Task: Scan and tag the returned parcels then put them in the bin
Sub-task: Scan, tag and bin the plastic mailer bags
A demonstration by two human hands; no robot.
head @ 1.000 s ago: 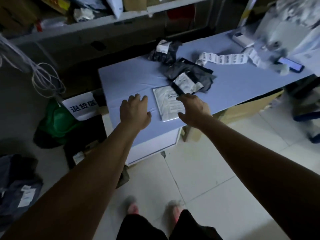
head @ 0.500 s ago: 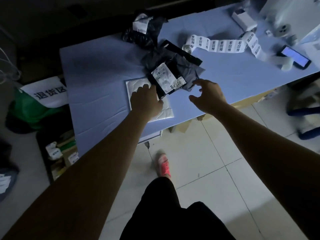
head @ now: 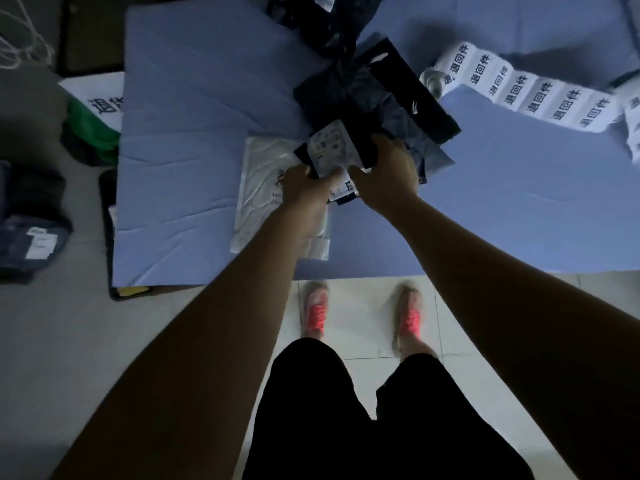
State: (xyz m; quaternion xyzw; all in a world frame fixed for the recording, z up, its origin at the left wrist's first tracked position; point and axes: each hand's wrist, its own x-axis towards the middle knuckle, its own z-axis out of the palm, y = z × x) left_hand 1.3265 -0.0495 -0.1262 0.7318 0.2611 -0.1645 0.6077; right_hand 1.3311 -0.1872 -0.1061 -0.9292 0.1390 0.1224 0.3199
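Note:
A small black parcel with a white shipping label lies near the front of the blue table. My left hand grips its left edge and my right hand grips its right side. Under and beside it sits a flat white parcel, partly covered by my left forearm. Larger black and grey bags lie just behind, with another black bag at the far edge. A strip of white return tags stretches across the table's right side.
A green bin with a white sign stands on the floor left of the table. Dark parcels lie on the floor at far left. My feet in pink shoes stand on the tiles at the table's front edge.
I have stepped up to the table and the view tilted down. Both hands moved from near the white parcel onto the small black labelled parcel and took hold of it.

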